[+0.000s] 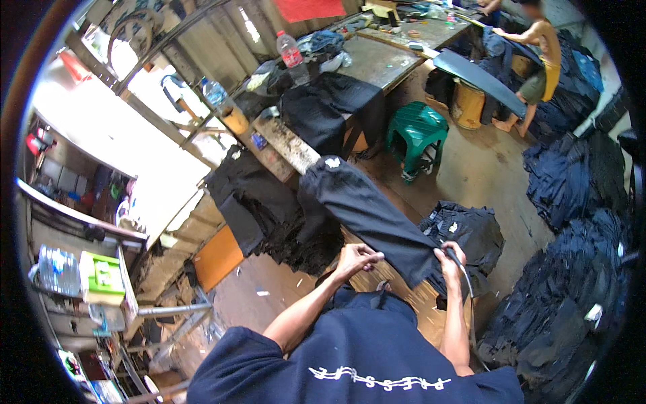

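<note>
At the near end of a narrow board [291, 145], a black garment [370, 210] with a gathered far end is stretched out, and beside its right edge a dark corded tool [455, 253] is gripped in the right hand [449, 262]. By its left edge, the left hand's [354, 261] fingers are drawn together, though whether cloth is pinched cannot be told. Beyond, a green plastic stool [418, 122] is seen.

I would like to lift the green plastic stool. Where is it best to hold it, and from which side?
The green plastic stool is probably best held by opposite edges of its seat, coming from above: it stands upright, with the seat uppermost.
</note>
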`<state>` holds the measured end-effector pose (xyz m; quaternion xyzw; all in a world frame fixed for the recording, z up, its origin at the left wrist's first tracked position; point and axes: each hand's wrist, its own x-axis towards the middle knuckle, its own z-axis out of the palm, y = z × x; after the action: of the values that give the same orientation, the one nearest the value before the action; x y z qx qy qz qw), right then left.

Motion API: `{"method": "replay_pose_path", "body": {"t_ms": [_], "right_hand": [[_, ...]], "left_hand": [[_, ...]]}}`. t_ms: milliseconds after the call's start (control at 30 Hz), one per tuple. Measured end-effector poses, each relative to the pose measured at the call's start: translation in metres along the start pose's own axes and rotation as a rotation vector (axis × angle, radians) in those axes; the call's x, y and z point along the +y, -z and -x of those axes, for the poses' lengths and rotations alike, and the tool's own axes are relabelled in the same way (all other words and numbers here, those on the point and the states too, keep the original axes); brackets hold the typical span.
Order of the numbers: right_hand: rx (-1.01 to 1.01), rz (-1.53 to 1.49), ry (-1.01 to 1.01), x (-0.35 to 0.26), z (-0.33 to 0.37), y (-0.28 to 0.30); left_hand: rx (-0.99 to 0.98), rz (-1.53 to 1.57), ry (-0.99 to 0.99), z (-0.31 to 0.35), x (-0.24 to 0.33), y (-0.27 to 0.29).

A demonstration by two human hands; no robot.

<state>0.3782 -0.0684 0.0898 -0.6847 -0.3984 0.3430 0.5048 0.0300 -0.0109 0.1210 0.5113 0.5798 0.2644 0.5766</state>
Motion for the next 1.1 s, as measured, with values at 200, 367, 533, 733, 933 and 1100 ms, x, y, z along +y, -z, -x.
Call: {"method": "replay_pose_path", "body": {"t_ms": [200,367,533,733,933,1100], "right_hand": [[0.311,-0.087,0.052,0.015,0.042,-0.035],[0.545,0.113,-0.091,0.018,0.064,-0.049],[0.622,0.142,0.027,0.012,0.073,-0.05],[0.54,0.221,-0.023,0.016,0.094,-0.005],[0.748,0.152,-0.081,0.049,0.073,0.15],[1.122,0.624,0.6,0.038,-0.064,0.254]], "left_hand": [[0.583,-0.454,-0.436,-0.114,0.004,0.189],[0.058,0.07,-0.073,-0.214,-0.049,0.234],[-0.189,-0.087,-0.023,-0.21,-0.049,0.258],[0.044,-0.647,-0.569,-0.114,0.034,0.232],[-0.074,-0.55,-0.68,-0.068,0.082,0.034],[0.003,-0.455,-0.444,-0.058,0.055,-0.107]]}}
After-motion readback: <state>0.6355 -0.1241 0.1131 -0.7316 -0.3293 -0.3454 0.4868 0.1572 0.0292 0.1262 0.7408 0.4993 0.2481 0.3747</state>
